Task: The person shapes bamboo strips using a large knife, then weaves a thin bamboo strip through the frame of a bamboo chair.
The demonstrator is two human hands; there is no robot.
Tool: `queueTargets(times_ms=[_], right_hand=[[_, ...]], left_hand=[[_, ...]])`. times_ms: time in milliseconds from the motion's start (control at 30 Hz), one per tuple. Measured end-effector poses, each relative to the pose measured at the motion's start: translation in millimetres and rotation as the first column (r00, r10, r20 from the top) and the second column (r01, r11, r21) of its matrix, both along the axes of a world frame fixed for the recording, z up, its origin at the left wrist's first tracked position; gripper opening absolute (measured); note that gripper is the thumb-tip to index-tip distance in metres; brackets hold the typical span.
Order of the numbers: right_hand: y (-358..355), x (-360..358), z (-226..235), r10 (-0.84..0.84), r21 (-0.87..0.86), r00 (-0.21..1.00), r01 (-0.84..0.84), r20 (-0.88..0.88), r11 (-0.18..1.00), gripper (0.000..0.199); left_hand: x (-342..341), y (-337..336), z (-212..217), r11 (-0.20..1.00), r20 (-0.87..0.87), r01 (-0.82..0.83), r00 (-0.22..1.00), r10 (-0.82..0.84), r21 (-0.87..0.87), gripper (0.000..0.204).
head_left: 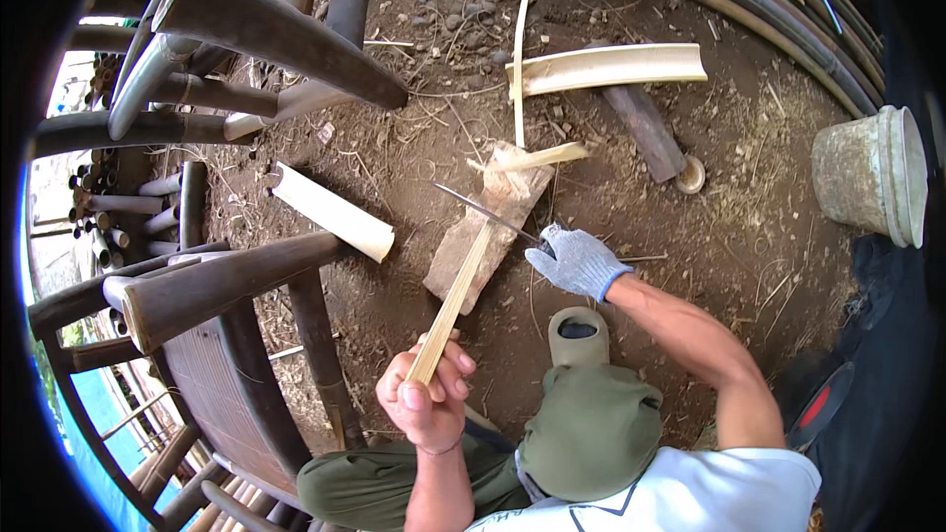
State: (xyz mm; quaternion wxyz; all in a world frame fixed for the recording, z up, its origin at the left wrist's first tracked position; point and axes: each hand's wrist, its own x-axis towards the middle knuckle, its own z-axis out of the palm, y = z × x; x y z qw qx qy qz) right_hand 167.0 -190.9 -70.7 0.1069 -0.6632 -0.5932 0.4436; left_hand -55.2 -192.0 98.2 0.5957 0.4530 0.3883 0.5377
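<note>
My bare left hand [431,404] is closed around the near end of a pale bamboo strip [459,298], which slants away from me over a rough brown chopping block [451,248] on the ground. In a grey knitted glove, my right hand [579,261] grips a knife [471,203] by its handle, which the fingers mostly hide. The thin dark blade lies across the strip's far end, above the block; whether it has bitten into the bamboo I cannot tell. A short split bamboo piece [548,157] rests across the block's far end.
A split bamboo half [611,67] lies beyond the block, over a dark log [645,133], with a narrow strip [519,69] across its end. Another half [335,212] lies left. Dark bamboo furniture [227,286] crowds the left side. A dirty pale bucket [859,177] stands right.
</note>
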Motion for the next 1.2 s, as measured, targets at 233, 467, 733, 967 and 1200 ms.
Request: queueTargets(times_ms=[233,467,733,967,1200], right_hand=[[-18,-24,52,0.011,0.251,0.995,0.014,-0.099,0.968,0.043],[-17,-35,72,0.085,0.340,0.978,-0.016,-0.188,0.940,0.035],[-3,-30,65,0.046,0.321,0.991,-0.003,-0.127,0.947,0.036],[2,-12,-4,-0.029,0.094,0.983,0.012,0.182,0.995,0.039],[15,2,-10,-0.064,0.047,0.983,0.057,0.169,0.997,0.044]], left_hand=[[-2,-8,-9,1.000,-0.049,-0.021,0.999,0.021,0.003,0.044],[-10,-10,-16,0.997,-0.036,-0.075,0.997,0.074,-0.008,0.046],[-13,-6,-6,0.999,-0.074,-0.046,0.996,0.046,0.000,0.048],[4,1,-5,0.998,-0.110,-0.008,0.994,0.014,0.055,0.049],[-1,3,-8,0.999,-0.085,-0.013,0.996,0.016,0.032,0.047]])
